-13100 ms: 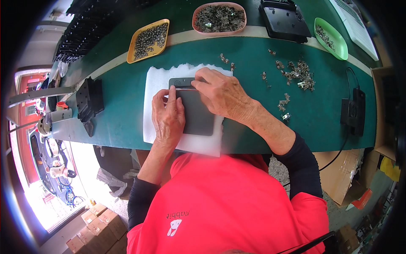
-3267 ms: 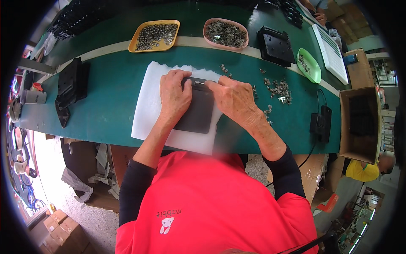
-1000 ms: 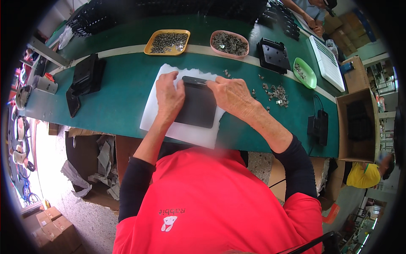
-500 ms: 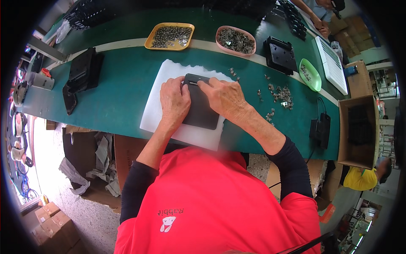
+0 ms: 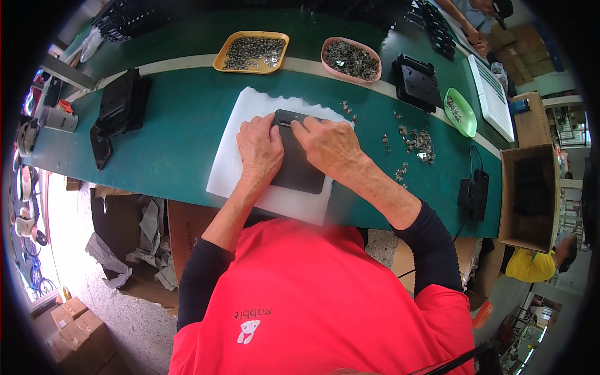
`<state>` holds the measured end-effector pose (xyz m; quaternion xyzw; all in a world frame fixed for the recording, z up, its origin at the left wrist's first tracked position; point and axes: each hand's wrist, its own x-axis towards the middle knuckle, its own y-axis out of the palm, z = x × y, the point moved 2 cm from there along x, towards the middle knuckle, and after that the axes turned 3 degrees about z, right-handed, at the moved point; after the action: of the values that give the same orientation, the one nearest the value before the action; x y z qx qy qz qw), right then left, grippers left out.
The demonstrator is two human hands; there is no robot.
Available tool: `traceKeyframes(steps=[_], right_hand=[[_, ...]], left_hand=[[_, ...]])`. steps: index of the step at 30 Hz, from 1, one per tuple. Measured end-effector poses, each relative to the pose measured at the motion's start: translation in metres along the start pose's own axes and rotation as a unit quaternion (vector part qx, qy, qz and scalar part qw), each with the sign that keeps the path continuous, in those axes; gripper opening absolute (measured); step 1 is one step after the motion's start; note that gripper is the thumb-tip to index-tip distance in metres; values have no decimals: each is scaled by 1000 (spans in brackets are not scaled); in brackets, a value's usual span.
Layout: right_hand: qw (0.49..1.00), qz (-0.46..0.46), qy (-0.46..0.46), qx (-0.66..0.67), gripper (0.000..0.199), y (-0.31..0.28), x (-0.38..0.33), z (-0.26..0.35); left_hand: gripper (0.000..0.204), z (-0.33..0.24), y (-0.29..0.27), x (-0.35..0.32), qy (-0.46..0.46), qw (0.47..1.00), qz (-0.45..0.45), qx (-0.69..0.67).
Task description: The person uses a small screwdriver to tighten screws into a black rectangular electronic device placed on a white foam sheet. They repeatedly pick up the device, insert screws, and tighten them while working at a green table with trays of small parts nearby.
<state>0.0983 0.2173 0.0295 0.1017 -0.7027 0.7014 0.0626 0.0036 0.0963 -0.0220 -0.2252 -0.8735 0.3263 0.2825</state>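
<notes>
A flat, dark grey rectangular panel (image 5: 295,169) lies on a white foam sheet (image 5: 226,164) in front of me. Its far end has a small slot, with a bright metallic bit showing there. My left hand (image 5: 259,150) is closed round the panel's left edge, thumb lying on top close to the slot. From the right, my right hand (image 5: 330,145) presses bent fingers together at the slot's right end. Whatever sits under those fingertips is hidden. Small shiny metal pieces (image 5: 420,145) are scattered on the green tabletop (image 5: 369,181) to the right.
Metal pieces fill a yellow tray (image 5: 220,57) and a pink tray (image 5: 350,77) at the back; a green bowl (image 5: 467,127) holds several. Black plastic parts stand left (image 5: 122,103) and right (image 5: 415,81). A black adapter (image 5: 478,194) lies near an open carton (image 5: 528,239). Another person's hands (image 5: 480,45) show far right.
My right fingers have shifted slightly at the slot. The left hand and the panel stay nearly as they were; the whole view has moved a little.
</notes>
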Motion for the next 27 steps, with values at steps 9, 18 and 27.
traceKeyframes(steps=[9, 18, 27], right_hand=[[989, 139, -33, -44, 11, -18, 22, 9], [991, 81, -107, -3, 9, -38, 37, 14], [990, 97, 90, 42, 22, -18, -2, -5]], left_hand=[[25, 0, 3, -2, -22, 999, 11, -25], [27, 1, 3, 2, -43, 999, 7, -33], [24, 0, 3, 13, -121, 992, 10, -40]])
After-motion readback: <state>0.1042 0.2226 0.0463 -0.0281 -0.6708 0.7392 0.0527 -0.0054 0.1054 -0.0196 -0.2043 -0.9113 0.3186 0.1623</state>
